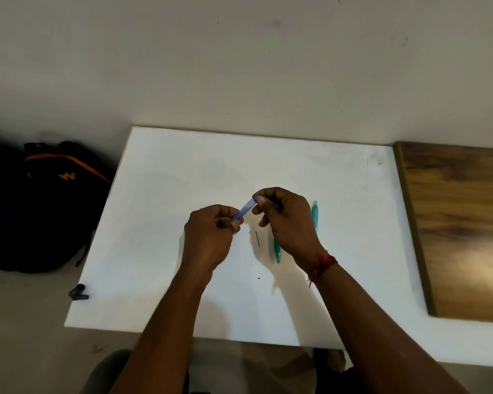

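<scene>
**Two-handed pinch, held aloft**

I log a white rectangular table (182, 280), with a black fabric backpack with orange trim (40, 217) left of it and a brown wooden board (461, 228) to its right. Above mid-table, the left hand (208, 237) pinches the lower end of a small translucent blue plastic tube (246, 209). The right hand (291, 223) pinches its capped upper end. A teal plastic pen (276, 250) lies beneath the right hand, with a thin black lead (258, 238) just beside it.

- Orange "W" logo (67, 176), on the front of the black backpack (40, 223) left of the bench (182, 172).
- Blue tube (246, 209) and green pen (276, 248): any print too small to read.
</scene>
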